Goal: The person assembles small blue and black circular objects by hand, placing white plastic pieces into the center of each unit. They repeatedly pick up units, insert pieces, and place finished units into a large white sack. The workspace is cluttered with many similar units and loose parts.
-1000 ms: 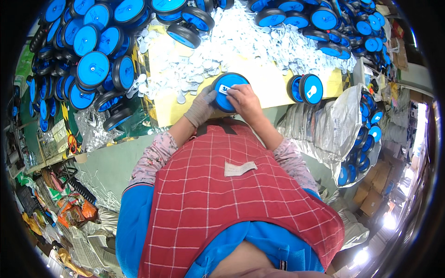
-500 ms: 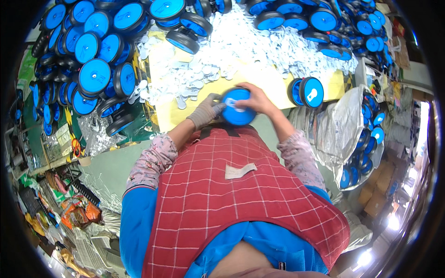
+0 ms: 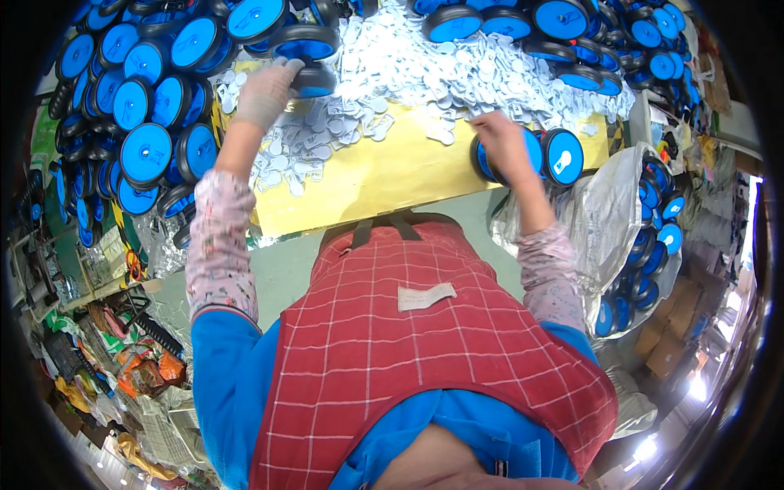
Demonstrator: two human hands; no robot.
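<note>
Head view: gloved left hand (image 3: 265, 91) stretched to the far left of the yellow table (image 3: 384, 175), grip closed around a black-tyred blue wheel (image 3: 314, 79) at the edge of the wheel heap (image 3: 147, 122). Right hand (image 3: 500, 143) at the table's right end, grip narrow on a blue wheel (image 3: 531, 151) standing beside a labelled wheel (image 3: 565, 157). White tags (image 3: 425, 65) piled across the table's far side.
</note>
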